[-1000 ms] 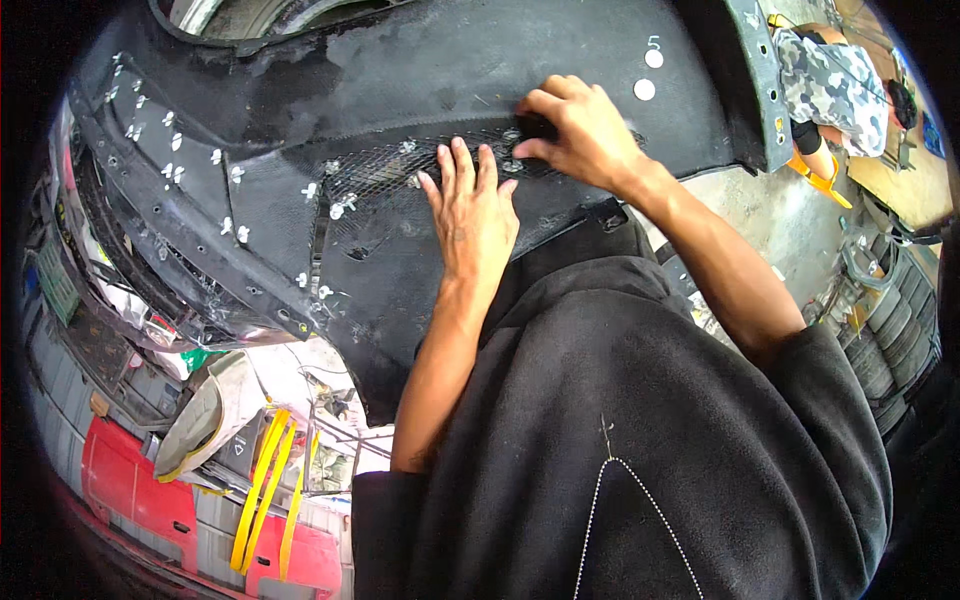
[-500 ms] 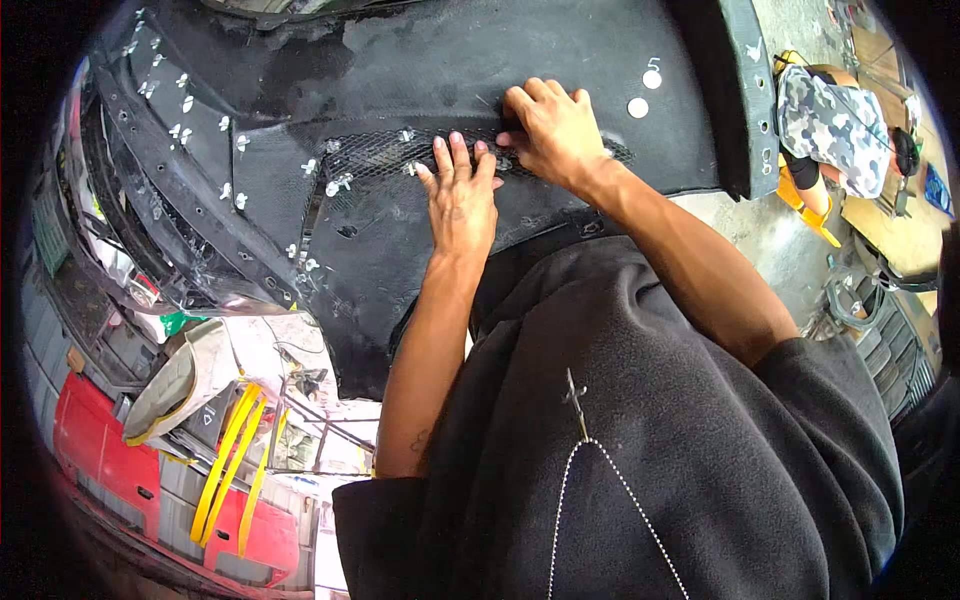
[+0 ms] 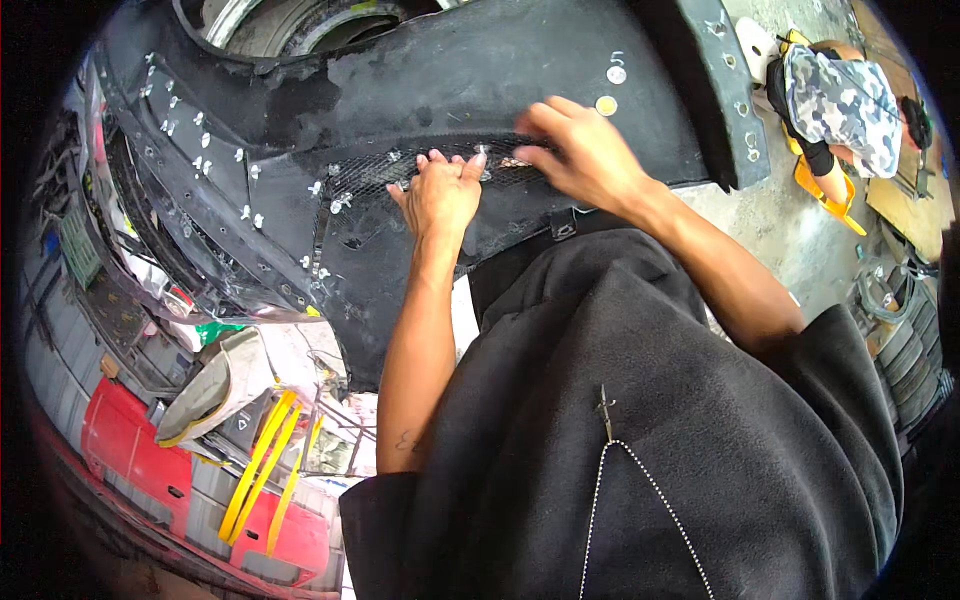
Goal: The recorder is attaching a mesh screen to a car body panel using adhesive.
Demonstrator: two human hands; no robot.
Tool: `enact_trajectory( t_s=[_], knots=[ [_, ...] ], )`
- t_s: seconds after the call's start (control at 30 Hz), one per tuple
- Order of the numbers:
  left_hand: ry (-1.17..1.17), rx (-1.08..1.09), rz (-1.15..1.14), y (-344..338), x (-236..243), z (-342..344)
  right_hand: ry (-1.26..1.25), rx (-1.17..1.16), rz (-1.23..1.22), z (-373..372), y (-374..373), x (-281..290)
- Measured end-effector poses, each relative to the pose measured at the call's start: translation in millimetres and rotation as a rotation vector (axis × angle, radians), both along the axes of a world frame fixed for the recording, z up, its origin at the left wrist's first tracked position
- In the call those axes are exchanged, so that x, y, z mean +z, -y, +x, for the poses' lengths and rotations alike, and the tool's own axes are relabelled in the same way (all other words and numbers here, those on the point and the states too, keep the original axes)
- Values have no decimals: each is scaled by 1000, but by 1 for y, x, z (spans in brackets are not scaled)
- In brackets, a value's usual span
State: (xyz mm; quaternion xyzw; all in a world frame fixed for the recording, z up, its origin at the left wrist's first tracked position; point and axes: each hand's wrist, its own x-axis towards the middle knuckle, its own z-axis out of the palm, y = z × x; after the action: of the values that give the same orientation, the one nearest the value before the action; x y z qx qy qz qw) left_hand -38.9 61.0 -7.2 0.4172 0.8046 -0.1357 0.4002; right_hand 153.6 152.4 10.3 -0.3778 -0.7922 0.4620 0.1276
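The left hand [image 3: 440, 198], fingers loosely extended and gripping nothing visible, rests on the black mesh strip [image 3: 362, 174], whose long axis runs left to right beneath its fingertips. The half-curled right hand [image 3: 592, 152], thumb and fingers parted, nothing visible between, is nearer the strip's right end.

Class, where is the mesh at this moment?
In the head view, the mesh lies on the black panel, above the picture's centre, with the left hand on it and the right hand near its right end.
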Motion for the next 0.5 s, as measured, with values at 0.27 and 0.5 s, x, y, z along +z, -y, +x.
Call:
enact_trajectory(
  t_s=[0.27, 0.5],
  knots=[
    [-180, -201, 73, 13, -17, 5, 181, -267, -48, 169, 61, 39],
    [-289, -178, 400, 49, -37, 17, 220, -424, 17, 194, 90, 38]
  ],
)
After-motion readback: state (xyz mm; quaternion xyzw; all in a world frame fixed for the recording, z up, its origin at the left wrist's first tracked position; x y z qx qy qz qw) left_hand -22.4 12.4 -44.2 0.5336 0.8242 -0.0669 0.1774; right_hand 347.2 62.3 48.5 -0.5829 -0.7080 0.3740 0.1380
